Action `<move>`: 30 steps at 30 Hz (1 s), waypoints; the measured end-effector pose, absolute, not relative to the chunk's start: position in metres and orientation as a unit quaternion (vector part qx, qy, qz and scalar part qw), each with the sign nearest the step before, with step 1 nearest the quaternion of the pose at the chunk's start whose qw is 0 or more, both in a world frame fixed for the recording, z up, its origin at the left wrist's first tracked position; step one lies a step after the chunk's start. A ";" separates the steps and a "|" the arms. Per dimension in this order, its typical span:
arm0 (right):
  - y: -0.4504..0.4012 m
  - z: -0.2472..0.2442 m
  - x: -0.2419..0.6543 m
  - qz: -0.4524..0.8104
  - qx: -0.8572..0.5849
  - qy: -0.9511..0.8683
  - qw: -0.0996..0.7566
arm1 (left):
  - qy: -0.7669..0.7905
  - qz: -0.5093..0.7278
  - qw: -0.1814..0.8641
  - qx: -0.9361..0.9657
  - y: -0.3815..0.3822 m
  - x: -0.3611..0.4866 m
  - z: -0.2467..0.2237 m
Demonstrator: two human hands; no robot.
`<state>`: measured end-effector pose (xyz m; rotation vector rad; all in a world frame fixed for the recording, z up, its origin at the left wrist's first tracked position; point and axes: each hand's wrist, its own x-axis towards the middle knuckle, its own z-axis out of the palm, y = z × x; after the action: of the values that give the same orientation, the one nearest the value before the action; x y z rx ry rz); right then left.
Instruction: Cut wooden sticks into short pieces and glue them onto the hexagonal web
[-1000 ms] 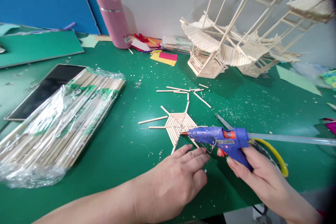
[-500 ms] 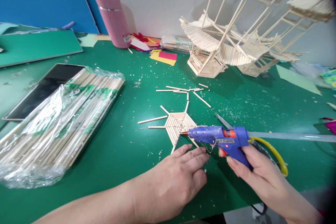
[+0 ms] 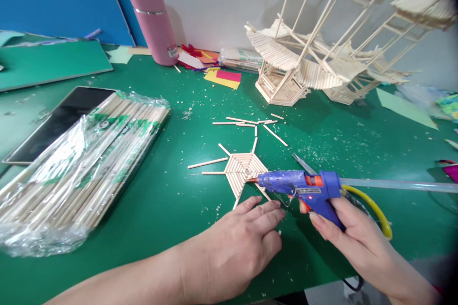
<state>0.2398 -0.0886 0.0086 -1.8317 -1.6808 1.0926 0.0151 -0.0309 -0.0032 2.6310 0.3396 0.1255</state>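
Note:
A flat, web-shaped panel of thin wooden sticks (image 3: 236,182) lies on the green table, with several spokes sticking out. My right hand (image 3: 352,233) grips a blue hot glue gun (image 3: 286,181), its fingers around the handle and at the orange trigger. The gun's nozzle points left, at the panel just below its centre. A clear glue stick (image 3: 393,184) runs out of the gun's back, and a small red light glows on its side. My left hand (image 3: 246,238) rests palm down at the panel's near edge, fingers extended over a spoke; its fingertips' contact is partly hidden.
Loose cut sticks (image 3: 246,121) lie beyond the panel. To the left, a plastic-wrapped stick bundle (image 3: 93,162) overlaps a dark tablet-like device (image 3: 64,119). A pink flask (image 3: 153,28) and stick-built pavilion models (image 3: 286,57) stand behind. A pointed tool (image 3: 303,164) lies behind the gun.
The glue gun has shifted very slightly to the right, its nozzle still over the panel. My left hand stays where it was.

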 end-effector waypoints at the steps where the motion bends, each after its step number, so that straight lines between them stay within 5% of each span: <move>1: -0.089 0.008 0.241 0.394 -0.657 -0.607 0.211 | 0.123 0.044 0.241 0.962 -0.031 0.015 -0.003; 30: -0.090 0.013 0.228 0.361 -0.687 -0.587 0.232 | 0.125 0.053 0.247 0.960 -0.030 0.015 -0.002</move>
<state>0.2279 -0.0903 0.0131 -1.8876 -1.6122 0.9929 0.0153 -0.0300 -0.0016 2.6172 0.3408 0.1450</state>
